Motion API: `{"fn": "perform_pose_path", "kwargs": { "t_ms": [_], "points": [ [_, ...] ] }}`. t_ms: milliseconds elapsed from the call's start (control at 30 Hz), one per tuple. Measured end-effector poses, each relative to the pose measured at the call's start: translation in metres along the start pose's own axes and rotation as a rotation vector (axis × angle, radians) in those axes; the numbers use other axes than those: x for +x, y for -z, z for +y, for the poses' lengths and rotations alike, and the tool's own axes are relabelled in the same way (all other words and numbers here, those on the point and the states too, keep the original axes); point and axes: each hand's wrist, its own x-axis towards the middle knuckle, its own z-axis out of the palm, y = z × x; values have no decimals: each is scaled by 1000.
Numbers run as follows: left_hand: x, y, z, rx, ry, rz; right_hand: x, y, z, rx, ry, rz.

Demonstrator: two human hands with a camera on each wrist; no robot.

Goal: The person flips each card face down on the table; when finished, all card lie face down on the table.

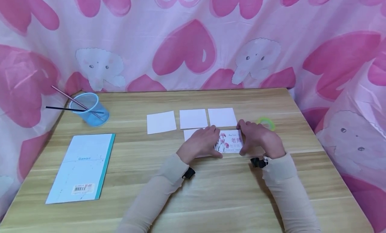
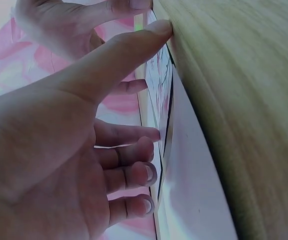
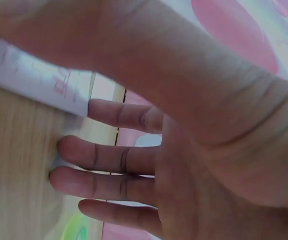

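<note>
A white card printed with pink flowers and red characters (image 1: 230, 142) lies on the wooden table between both hands. My left hand (image 1: 200, 144) reaches over its left side, thumb (image 2: 144, 37) low by the near edge and the other fingers loosely bent. Partly beneath that hand is a plain white card (image 1: 189, 134), seen large in the left wrist view. At the printed card's right end, my right hand (image 1: 261, 137) touches the corners with thumb and index finger; its remaining fingers (image 3: 108, 182) extend fairly straight over the table.
Three blank white cards (image 1: 193, 119) form a row behind. A green tape roll (image 1: 266, 124) sits just beyond the right hand. To the left are a light-blue notebook (image 1: 81, 169) and a blue cup (image 1: 91, 109) holding two thin sticks. A pink patterned curtain (image 1: 187, 42) hangs behind.
</note>
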Motion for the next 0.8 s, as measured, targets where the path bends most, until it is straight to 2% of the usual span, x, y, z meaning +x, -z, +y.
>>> {"fn": "perform_pose_path", "kwargs": {
  "t_ms": [233,333,433,533,667,800],
  "points": [
    [1,0,0,-17,-7,-11,-3,0,-6,-41,-10,-1],
    [2,0,-1,-42,-13,5,-7,2,-7,-62,7,6],
    [2,1,-2,-72,-31,64,-11,6,-9,-50,57,50],
    [2,5,-5,-83,-59,155,-16,10,-10,-22,123,121],
    [2,10,-9,-58,-99,268,-21,14,-14,14,211,202],
    [2,13,-10,-17,-116,334,-20,14,-19,48,286,246]
  ]
}}
